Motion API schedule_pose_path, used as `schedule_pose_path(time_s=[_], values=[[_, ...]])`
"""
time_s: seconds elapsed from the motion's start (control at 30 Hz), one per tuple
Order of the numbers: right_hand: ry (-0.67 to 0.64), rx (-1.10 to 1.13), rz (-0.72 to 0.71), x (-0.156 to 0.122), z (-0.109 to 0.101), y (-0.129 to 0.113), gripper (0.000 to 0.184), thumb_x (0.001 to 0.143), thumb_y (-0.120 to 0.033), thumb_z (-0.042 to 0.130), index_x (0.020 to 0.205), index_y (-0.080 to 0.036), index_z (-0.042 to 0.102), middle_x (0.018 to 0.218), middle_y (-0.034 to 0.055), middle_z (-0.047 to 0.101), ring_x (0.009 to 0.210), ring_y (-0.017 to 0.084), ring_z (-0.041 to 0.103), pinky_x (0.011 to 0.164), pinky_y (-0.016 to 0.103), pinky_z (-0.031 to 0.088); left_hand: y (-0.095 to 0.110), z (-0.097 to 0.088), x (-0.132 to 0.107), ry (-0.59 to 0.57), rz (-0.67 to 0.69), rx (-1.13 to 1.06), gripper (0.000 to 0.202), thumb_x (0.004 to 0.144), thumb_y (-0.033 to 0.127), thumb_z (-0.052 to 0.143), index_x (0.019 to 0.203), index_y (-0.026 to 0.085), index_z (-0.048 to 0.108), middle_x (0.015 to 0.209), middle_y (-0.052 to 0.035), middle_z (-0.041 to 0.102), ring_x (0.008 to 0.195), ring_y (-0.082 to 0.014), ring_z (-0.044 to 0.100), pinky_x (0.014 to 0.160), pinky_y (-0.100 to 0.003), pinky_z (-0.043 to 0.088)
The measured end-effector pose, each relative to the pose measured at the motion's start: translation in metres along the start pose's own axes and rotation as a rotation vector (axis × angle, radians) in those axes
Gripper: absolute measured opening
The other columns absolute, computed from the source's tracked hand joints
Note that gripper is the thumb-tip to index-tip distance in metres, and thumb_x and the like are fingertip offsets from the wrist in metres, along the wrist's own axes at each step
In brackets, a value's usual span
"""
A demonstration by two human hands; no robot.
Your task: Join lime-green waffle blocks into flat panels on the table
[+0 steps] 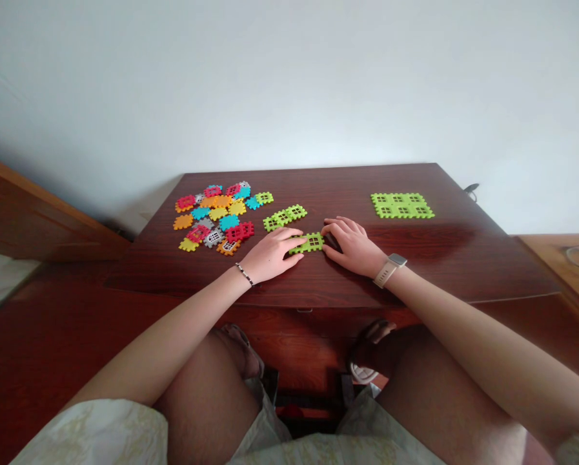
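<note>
On the dark table, two green window tiles (313,242) lie flat edge to edge, the left one partly covered by my fingers. My left hand (272,254) grips the left end, its thumb at the near edge and fingers over the far side. Around the right end, my right hand (352,245) has its fingertips and thumb at the edge. Just beyond my left hand rests a short row of green window tiles (284,217). Farther right lies a joined block of several green window tiles (403,205).
A loose pile of toothed tiles (218,213) in red, orange, yellow, blue, white and green spreads over the table's left side. The wooden table (357,187) stands against a white wall (289,84). A dark cable end (472,188) shows beyond its right edge.
</note>
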State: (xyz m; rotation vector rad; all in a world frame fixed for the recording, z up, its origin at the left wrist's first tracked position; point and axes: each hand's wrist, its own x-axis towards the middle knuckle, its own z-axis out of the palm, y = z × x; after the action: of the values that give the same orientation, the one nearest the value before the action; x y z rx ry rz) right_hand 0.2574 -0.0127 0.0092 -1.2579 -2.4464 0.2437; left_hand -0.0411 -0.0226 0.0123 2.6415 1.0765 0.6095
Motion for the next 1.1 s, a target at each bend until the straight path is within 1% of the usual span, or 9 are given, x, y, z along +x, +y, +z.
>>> schedule_pose_path(time_s=[0.2,0.5,0.67,0.93,1.1], values=[[0.003,0.0,0.006,0.0003,-0.0003,-0.0009,0.032,0.112,-0.044,0.059,0.135,-0.024,0.068,0.17,0.0175,0.064,0.164,0.047,0.05,0.134,0.071,0.043,-0.002,0.0034,-0.001,0.024,0.02,0.022,0.038,0.116,0.032,0.065,0.152,0.023,0.075,0.159,-0.0139,0.071,0.15,-0.0342,0.066,0.136,-0.06,0.053],[0.005,0.011,-0.006,0.0003,0.001,0.0014,0.033,0.112,-0.045,0.059,0.136,-0.025,0.069,0.17,0.018,0.064,0.164,0.046,0.05,0.134,0.072,0.043,-0.002,0.0044,-0.0017,0.038,0.038,0.043,0.037,0.116,0.031,0.066,0.15,0.021,0.073,0.16,-0.0154,0.069,0.151,-0.0349,0.066,0.136,-0.06,0.053],[0.002,0.011,-0.006,0.0003,0.0014,0.0019,0.033,0.112,-0.045,0.059,0.136,-0.025,0.068,0.17,0.0182,0.064,0.164,0.047,0.049,0.133,0.073,0.042,-0.0013,0.0038,-0.0005,0.033,0.036,0.034,0.035,0.116,0.03,0.067,0.15,0.023,0.073,0.158,-0.0145,0.071,0.151,-0.0344,0.066,0.136,-0.061,0.052],[0.007,0.006,-0.007,0.0007,0.001,0.0003,0.031,0.112,-0.045,0.059,0.135,-0.025,0.068,0.169,0.018,0.064,0.163,0.046,0.051,0.132,0.072,0.044,-0.0025,0.0041,-0.0014,0.043,0.062,0.051,0.036,0.117,0.03,0.065,0.15,0.018,0.071,0.156,-0.0168,0.071,0.149,-0.0358,0.066,0.134,-0.061,0.053],[0.005,0.01,-0.005,0.0009,0.0007,0.0001,0.032,0.111,-0.044,0.06,0.135,-0.025,0.068,0.169,0.0182,0.064,0.163,0.046,0.05,0.133,0.072,0.043,-0.0018,0.0029,-0.0007,0.03,0.041,0.029,0.035,0.116,0.031,0.065,0.15,0.022,0.072,0.157,-0.0147,0.071,0.15,-0.0342,0.066,0.135,-0.061,0.053]])
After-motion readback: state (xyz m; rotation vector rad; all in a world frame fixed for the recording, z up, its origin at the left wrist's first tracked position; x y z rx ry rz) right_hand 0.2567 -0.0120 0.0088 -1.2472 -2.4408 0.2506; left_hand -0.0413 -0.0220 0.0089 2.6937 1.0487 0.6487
